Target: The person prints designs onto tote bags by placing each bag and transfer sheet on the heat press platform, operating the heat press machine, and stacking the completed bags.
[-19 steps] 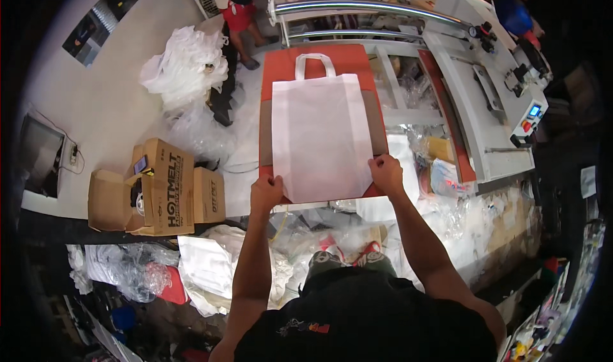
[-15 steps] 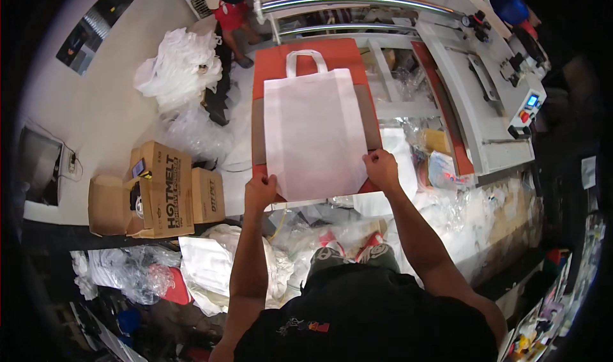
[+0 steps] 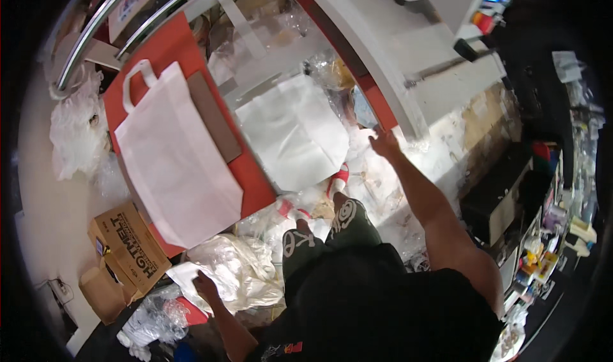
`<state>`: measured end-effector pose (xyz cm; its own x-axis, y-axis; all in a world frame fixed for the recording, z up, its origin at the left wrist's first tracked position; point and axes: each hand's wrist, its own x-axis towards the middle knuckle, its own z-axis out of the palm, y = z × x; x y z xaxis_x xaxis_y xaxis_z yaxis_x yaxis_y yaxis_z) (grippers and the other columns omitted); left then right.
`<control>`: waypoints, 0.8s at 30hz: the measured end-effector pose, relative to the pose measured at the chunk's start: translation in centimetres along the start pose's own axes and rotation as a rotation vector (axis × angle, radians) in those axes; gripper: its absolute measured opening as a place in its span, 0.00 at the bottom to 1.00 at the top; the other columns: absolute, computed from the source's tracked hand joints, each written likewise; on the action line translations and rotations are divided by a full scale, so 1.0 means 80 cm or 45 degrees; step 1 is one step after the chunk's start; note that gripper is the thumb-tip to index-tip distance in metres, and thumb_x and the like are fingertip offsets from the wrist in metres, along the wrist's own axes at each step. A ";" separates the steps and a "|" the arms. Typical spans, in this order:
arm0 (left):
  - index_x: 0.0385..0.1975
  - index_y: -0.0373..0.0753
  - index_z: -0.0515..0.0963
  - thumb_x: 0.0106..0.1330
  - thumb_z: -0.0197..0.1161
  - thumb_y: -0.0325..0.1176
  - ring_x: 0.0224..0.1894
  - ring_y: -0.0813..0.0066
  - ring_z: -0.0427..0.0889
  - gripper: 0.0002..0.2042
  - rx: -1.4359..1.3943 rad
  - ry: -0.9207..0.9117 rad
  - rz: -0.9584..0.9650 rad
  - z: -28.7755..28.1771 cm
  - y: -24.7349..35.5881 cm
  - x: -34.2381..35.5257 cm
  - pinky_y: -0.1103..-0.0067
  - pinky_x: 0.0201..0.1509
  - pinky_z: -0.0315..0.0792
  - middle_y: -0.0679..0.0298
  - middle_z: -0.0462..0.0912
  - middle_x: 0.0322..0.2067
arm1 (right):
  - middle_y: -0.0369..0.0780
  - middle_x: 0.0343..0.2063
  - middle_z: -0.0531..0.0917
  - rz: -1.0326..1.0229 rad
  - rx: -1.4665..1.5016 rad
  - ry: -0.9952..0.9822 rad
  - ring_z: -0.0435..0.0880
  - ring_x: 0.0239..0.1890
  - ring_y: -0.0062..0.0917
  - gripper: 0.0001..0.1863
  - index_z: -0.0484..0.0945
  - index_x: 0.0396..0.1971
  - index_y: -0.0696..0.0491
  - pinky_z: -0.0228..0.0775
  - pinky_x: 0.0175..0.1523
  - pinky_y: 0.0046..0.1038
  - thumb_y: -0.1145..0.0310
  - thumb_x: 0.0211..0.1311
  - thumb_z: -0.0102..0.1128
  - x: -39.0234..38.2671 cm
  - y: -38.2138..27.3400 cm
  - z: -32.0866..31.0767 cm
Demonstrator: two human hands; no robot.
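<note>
A white fabric tote bag (image 3: 175, 157) with its handles up lies on a red board (image 3: 249, 186) with a brown pad, left of centre. Beside them is a second white sheet or bag (image 3: 290, 132). My right hand (image 3: 385, 141) has its fingers apart at the end of a red strip (image 3: 377, 103) along the grey press; whether it touches the strip I cannot tell. Down at the lower left, my left hand (image 3: 207, 284) is off the bag, fingers loosely apart, over white plastic wrapping (image 3: 246, 269).
Grey press with control box (image 3: 479, 17) at top right; steel rollers (image 3: 96, 26) at top left; cardboard boxes (image 3: 131, 247) at lower left; crumpled white bags (image 3: 76, 125) at left; dark box (image 3: 495, 202) and shelf of small items (image 3: 543, 260) at right. My feet (image 3: 338, 186) stand among plastic sheets.
Both hands have let go of the tote's lower corners: the left moved down, the right rightward to the press. The view has turned toward the right; the co-worker is no longer seen.
</note>
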<state>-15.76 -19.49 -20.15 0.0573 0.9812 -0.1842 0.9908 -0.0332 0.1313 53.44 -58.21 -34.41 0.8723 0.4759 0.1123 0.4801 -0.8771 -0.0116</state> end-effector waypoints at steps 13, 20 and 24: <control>0.33 0.33 0.78 0.64 0.59 0.53 0.42 0.48 0.83 0.24 0.087 -1.038 -0.097 0.072 0.164 -0.215 0.62 0.47 0.75 0.45 0.83 0.34 | 0.44 0.33 0.84 -0.135 -0.091 -0.755 0.84 0.35 0.35 0.14 0.78 0.42 0.54 0.77 0.42 0.33 0.64 0.58 0.63 0.029 0.101 0.065; 0.31 0.33 0.77 0.66 0.62 0.46 0.36 0.52 0.84 0.18 -0.203 -0.902 0.016 0.068 0.245 -0.178 0.66 0.41 0.76 0.50 0.83 0.29 | 0.43 0.32 0.83 -0.109 -0.087 -0.820 0.84 0.33 0.33 0.13 0.78 0.42 0.53 0.77 0.40 0.32 0.67 0.58 0.62 0.005 0.150 0.019; 0.32 0.33 0.77 0.66 0.61 0.46 0.37 0.53 0.84 0.18 -0.182 -0.916 -0.037 0.057 0.229 -0.180 0.66 0.41 0.76 0.49 0.83 0.31 | 0.43 0.31 0.83 -0.097 -0.078 -0.854 0.83 0.32 0.31 0.13 0.78 0.43 0.52 0.77 0.40 0.31 0.68 0.57 0.62 0.004 0.160 -0.003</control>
<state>2.14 -35.06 -19.54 0.1468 0.6122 -0.7769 0.9702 0.0642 0.2338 59.82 -69.33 -34.27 0.7146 0.4561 -0.5303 0.5537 -0.8322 0.0304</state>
